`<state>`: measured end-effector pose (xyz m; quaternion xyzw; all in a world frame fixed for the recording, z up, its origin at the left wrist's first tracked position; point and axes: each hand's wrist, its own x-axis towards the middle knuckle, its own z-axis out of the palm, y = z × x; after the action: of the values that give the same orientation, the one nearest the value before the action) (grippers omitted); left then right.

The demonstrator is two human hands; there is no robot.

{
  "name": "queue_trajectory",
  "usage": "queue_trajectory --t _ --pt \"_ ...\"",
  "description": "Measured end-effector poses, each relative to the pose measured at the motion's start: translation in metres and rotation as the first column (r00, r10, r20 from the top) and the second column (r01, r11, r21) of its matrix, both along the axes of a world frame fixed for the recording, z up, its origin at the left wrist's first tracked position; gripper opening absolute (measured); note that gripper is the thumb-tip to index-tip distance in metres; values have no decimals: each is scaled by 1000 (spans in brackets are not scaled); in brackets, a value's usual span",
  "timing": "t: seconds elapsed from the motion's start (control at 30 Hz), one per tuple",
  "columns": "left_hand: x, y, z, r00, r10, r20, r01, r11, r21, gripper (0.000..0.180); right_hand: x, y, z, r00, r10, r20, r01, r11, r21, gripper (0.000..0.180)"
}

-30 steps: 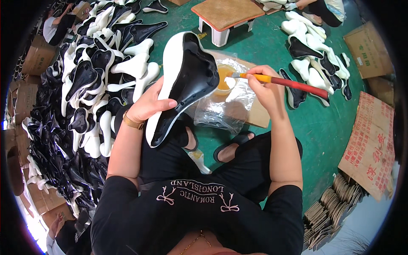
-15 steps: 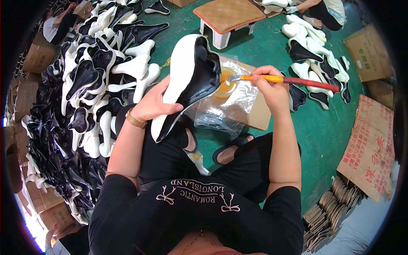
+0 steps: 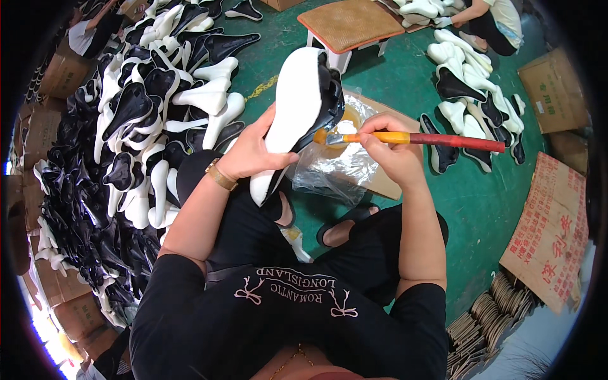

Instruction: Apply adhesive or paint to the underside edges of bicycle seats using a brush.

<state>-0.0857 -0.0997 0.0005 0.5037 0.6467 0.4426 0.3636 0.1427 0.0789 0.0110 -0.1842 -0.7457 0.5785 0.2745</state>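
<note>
My left hand [image 3: 256, 152] is closed around the lower part of a bicycle saddle [image 3: 296, 95], held tilted with its narrow nose pointing down toward me. Its outer side is white, and the black underside faces right. Pinched between the fingers of my right hand [image 3: 389, 149] is a paintbrush [image 3: 437, 139] with a yellow and red handle. The bristles are at the black edge of the saddle, touching it or nearly so. Behind the brush, partly hidden by the saddle, a bowl [image 3: 350, 120] of yellowish liquid stands on clear plastic sheeting [image 3: 329, 171] over cardboard.
A large heap of white and black saddles [image 3: 133, 120] spreads along my left. A smaller pile of saddles [image 3: 472, 95] lies at right. Ahead stands a low stool [image 3: 351, 25] with a brown top. Cardboard boxes [image 3: 551, 88] and stacked cardboard pieces [image 3: 487, 310] are at right. Two people work farther off.
The saddle has moved right and turned, so more of its white side shows and less of its underside. The brush has shifted left and down, from inside the hollow to the saddle's edge.
</note>
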Motion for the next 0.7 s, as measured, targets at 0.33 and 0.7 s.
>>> queue_trajectory --t 0.33,0.7 --pt "3 11 2 998 42 -45 -43 999 -5 105 1 3 1 995 -93 -39 99 974 202 5" --pt "2 41 -28 986 142 88 -154 976 152 74 -5 19 -31 967 -253 8 234 904 358 11"
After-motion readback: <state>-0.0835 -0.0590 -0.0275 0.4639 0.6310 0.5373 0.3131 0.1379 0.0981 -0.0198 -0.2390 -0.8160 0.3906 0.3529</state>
